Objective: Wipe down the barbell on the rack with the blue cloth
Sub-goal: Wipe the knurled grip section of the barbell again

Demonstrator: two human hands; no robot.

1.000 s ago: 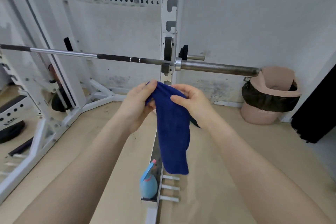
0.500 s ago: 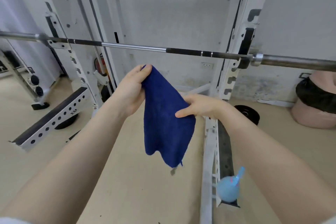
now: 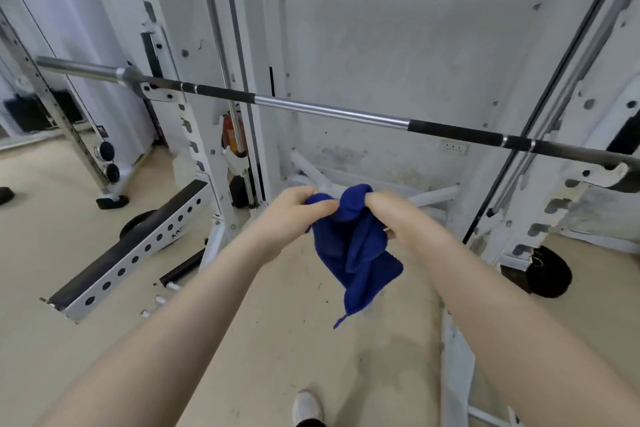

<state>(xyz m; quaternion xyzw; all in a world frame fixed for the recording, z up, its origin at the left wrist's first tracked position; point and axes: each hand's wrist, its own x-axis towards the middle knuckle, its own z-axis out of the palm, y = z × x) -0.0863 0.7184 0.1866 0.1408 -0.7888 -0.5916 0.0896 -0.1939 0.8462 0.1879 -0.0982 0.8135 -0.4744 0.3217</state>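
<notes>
**White rack, steel barbell, blue cloth held below the bar**

White-painted rack (image 3: 221, 135) fills the view, its hooks carrying the barbell (image 3: 329, 110), which slopes down from left to right. Below the bar and apart from it hangs the blue cloth (image 3: 356, 253), bunched at its top. Left hand (image 3: 294, 215) and right hand (image 3: 398, 215) each grip that bunched edge with curled fingers. White shoe (image 3: 306, 406) stands on the floor.
</notes>
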